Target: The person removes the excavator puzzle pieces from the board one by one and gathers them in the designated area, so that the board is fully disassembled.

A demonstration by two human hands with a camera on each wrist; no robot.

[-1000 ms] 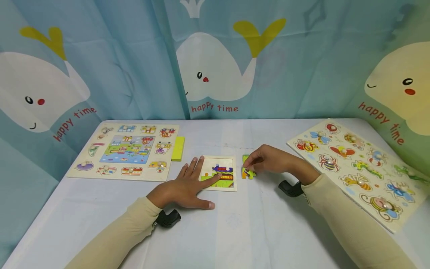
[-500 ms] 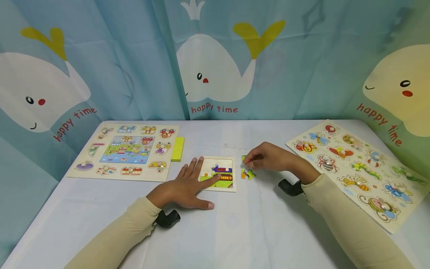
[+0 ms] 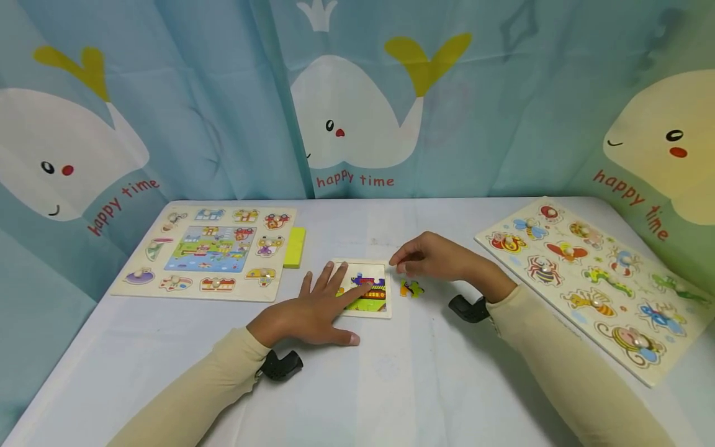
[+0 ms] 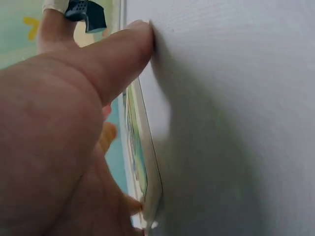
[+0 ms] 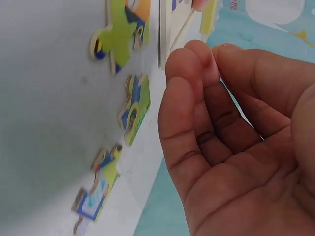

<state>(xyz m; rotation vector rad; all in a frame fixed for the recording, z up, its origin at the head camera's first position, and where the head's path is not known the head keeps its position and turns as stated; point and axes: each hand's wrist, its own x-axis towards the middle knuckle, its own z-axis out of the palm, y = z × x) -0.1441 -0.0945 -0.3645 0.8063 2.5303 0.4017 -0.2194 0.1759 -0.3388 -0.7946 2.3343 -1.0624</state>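
Observation:
My left hand (image 3: pixel 313 316) lies spread with straight fingers over a small square puzzle tray (image 3: pixel 364 314), its index finger on the purple and red pieces (image 3: pixel 377 287) inside. In the left wrist view, the thumb (image 4: pixel 133 44) reaches onto the cloth beside the tray. At the tray's right rim hovers my right hand (image 3: pixel 427 256), its fingers bent and the tips drawn to the thumb; I cannot tell whether a piece is between them. Just below it sit orange and green jigsaw pieces (image 3: pixel 412 288). More pieces (image 5: pixel 135 108) show on the cloth in the right wrist view.
A knobbed vehicle puzzle board (image 3: pixel 195 285) lies at the left, with a yellow block (image 3: pixel 295 248) by its right edge. At the right lies an insect puzzle board (image 3: pixel 592 279), slanted. A whale-print curtain (image 3: pixel 357 124) hangs behind the table.
My right hand has moved left and slightly up, from over the loose pieces to the tray's right rim. The left hand has stayed on the tray with little movement.

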